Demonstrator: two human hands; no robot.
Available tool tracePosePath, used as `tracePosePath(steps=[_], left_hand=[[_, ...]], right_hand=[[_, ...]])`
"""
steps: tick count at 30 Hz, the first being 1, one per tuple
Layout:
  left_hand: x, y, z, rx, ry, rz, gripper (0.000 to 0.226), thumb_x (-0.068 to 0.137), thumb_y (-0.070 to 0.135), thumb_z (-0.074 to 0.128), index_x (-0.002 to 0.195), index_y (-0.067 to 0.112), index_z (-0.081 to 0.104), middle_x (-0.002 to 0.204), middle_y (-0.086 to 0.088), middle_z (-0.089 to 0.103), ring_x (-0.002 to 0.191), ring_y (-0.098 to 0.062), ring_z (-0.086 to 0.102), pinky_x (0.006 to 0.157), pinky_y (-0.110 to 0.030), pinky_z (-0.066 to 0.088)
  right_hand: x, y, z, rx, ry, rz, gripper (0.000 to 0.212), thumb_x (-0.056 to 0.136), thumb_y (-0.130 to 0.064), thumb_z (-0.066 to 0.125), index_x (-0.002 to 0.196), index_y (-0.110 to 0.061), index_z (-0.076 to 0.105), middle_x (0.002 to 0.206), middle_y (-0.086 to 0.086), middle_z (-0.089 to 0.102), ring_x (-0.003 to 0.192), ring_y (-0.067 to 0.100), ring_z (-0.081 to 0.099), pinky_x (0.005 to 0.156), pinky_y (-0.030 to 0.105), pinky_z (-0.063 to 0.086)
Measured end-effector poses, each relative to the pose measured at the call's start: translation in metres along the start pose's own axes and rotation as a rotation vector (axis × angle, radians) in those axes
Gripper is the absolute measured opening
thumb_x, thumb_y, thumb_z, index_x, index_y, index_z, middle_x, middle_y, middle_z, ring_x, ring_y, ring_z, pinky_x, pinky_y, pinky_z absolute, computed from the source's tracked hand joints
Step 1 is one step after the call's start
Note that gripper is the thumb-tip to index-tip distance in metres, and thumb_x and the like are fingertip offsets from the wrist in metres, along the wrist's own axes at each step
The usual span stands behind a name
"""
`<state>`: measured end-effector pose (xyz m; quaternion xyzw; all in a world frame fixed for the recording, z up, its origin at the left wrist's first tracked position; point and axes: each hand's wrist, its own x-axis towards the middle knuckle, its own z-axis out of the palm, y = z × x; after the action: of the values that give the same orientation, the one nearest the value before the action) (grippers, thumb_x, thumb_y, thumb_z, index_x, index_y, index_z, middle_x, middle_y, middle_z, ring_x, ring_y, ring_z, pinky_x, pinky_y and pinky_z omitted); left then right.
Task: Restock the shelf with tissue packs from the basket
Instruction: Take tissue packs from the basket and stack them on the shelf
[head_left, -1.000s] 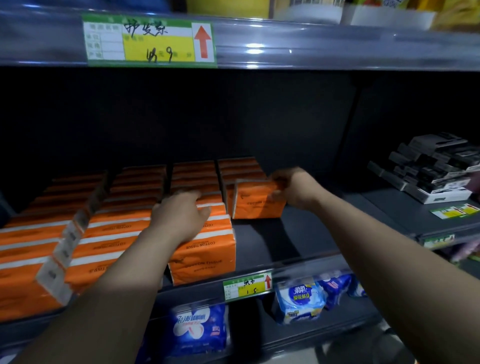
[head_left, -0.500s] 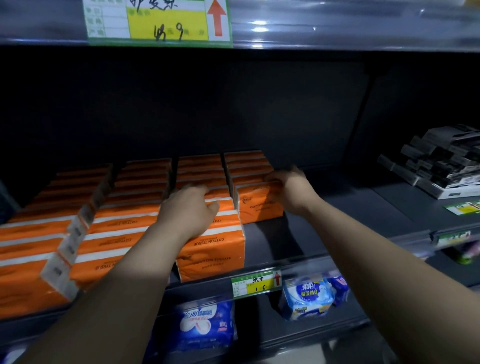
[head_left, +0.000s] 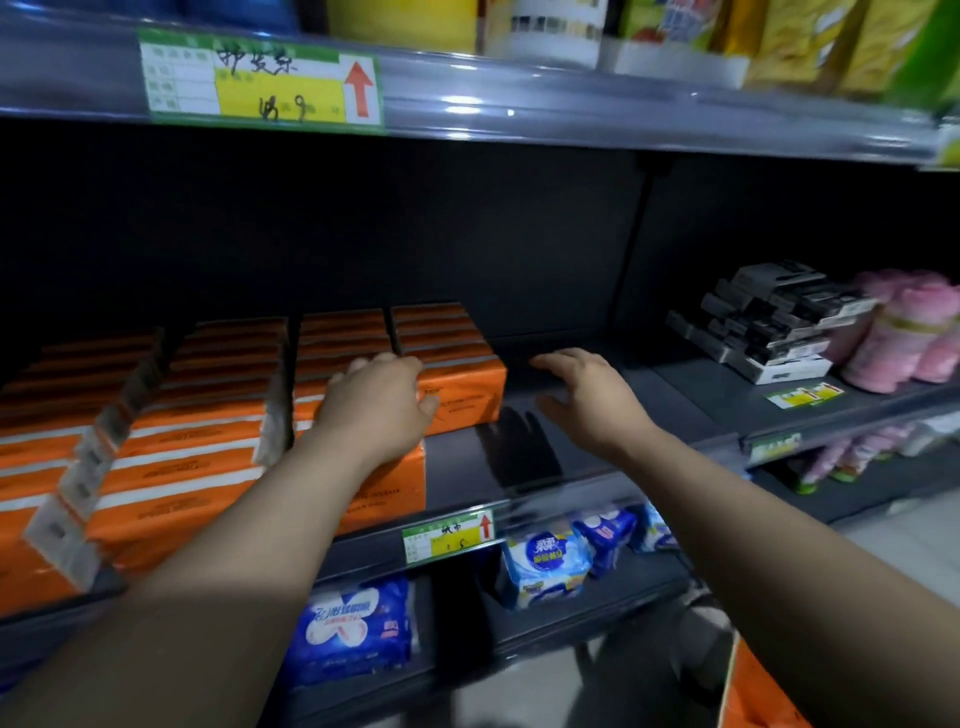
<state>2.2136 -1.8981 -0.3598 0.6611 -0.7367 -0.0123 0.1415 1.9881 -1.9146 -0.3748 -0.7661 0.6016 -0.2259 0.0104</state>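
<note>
Right hand (head_left: 587, 400) has let go of the front orange pack (head_left: 467, 395) and moved off to the right of it. Now it hangs over the bare part of the dark shelf (head_left: 649, 405). Its fingers are spread and loose, and it holds nothing. Its shadow falls on the shelf under it.

That front orange pack stands at the front of the row on the far right. More packs stand in a line behind it, back to the wall.

The left hand (head_left: 376, 410) has stayed where it was. It lies palm down on top of the packs in the next row to the left. Its fingers reach over the tops and do not wrap round any pack. Its thumb points right, next to the front orange pack.

More rows of orange tissue packs (head_left: 182, 447) fill the left side of the shelf. Clear plastic dividers (head_left: 93, 452) stand between some rows.

A green and yellow price tag (head_left: 449, 535) with a red arrow sits on the front edge of the shelf. A bigger tag (head_left: 260, 78) like it sits on the shelf above.

Blue packs (head_left: 353, 629) lie on the shelf below. Far to the right are black boxes (head_left: 769, 322) in a pile, with pink packs (head_left: 904, 338) just beside them.

Something orange (head_left: 758, 691) shows in the bottom right corner, but I cannot tell what it is.
</note>
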Motion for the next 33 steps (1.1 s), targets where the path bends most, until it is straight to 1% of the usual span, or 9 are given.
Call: tracePosePath(steps=[7,11,13,17,21,23,26,28,33], left_hand=[[-0.018,0.077,0.017,-0.025,-0.001,0.244,0.044,0.088,0.046,0.053,0.125,0.021,0.056,0.126,-0.009,0.058,0.117,-0.032,0.052,0.097,-0.039,0.044],[-0.038,0.143,0.04,-0.101,-0.039,0.41,0.047,0.09,0.042,0.052,0.132,0.022,0.051,0.132,-0.006,0.053,0.12,-0.031,0.049,0.1,-0.04,0.041],[-0.052,0.176,0.057,-0.116,-0.073,0.495,0.042,0.089,0.04,0.053,0.127,0.022,0.054,0.128,-0.005,0.055,0.118,-0.031,0.051,0.097,-0.04,0.043],[-0.079,0.231,0.105,-0.125,-0.198,0.647,0.034,0.086,0.037,0.056,0.115,0.02,0.059,0.118,-0.007,0.06,0.111,-0.031,0.056,0.089,-0.04,0.047],[-0.1,0.279,0.157,-0.063,-0.363,0.797,0.037,0.085,0.033,0.059,0.121,0.022,0.056,0.124,-0.005,0.058,0.115,-0.026,0.054,0.091,-0.035,0.047],[-0.106,0.299,0.183,-0.018,-0.457,0.857,0.04,0.084,0.028,0.061,0.123,0.021,0.056,0.124,-0.005,0.057,0.117,-0.026,0.054,0.093,-0.036,0.047],[-0.114,0.32,0.226,0.081,-0.565,0.959,0.031,0.081,0.019,0.057,0.113,0.022,0.058,0.118,-0.005,0.06,0.112,-0.027,0.056,0.089,-0.039,0.049],[-0.118,0.331,0.254,0.156,-0.594,1.035,0.027,0.082,0.015,0.053,0.107,0.023,0.059,0.114,-0.003,0.062,0.109,-0.027,0.059,0.084,-0.038,0.051],[-0.124,0.344,0.319,0.285,-0.699,1.103,0.027,0.094,0.027,0.044,0.118,0.028,0.057,0.118,-0.004,0.058,0.11,-0.028,0.056,0.087,-0.038,0.048]], right_hand=[[-0.094,0.06,-0.049,-0.127,-0.042,0.126,0.049,0.083,-0.023,0.067,0.13,-0.014,0.056,0.13,0.009,0.057,0.122,0.028,0.05,0.101,0.032,0.036],[-0.169,0.113,-0.071,-0.133,-0.068,0.301,0.047,0.081,-0.02,0.069,0.127,-0.014,0.059,0.126,0.012,0.061,0.118,0.03,0.053,0.096,0.031,0.039],[-0.206,0.141,-0.079,-0.162,-0.109,0.4,0.047,0.081,-0.023,0.069,0.127,-0.016,0.059,0.124,0.013,0.062,0.114,0.03,0.055,0.094,0.032,0.04],[-0.267,0.185,-0.095,-0.207,-0.215,0.532,0.047,0.086,-0.026,0.064,0.132,-0.02,0.054,0.129,0.007,0.059,0.114,0.027,0.056,0.096,0.032,0.041],[-0.311,0.221,-0.095,-0.176,-0.232,0.624,0.046,0.086,-0.026,0.064,0.13,-0.021,0.055,0.13,0.005,0.059,0.115,0.025,0.056,0.097,0.033,0.044],[-0.328,0.238,-0.09,-0.174,-0.247,0.666,0.046,0.085,-0.026,0.064,0.13,-0.022,0.055,0.13,0.004,0.059,0.118,0.024,0.055,0.097,0.036,0.045],[-0.349,0.26,-0.08,-0.18,-0.288,0.685,0.047,0.084,-0.025,0.064,0.13,-0.023,0.056,0.131,0.001,0.059,0.118,0.021,0.055,0.097,0.03,0.044],[-0.362,0.273,-0.071,-0.176,-0.333,0.696,0.046,0.086,-0.026,0.063,0.131,-0.024,0.055,0.133,0.002,0.057,0.12,0.022,0.053,0.095,0.027,0.041],[-0.391,0.301,-0.05,-0.134,-0.426,0.739,0.045,0.087,-0.028,0.061,0.131,-0.026,0.055,0.128,0.004,0.06,0.117,0.024,0.055,0.091,0.029,0.045]])
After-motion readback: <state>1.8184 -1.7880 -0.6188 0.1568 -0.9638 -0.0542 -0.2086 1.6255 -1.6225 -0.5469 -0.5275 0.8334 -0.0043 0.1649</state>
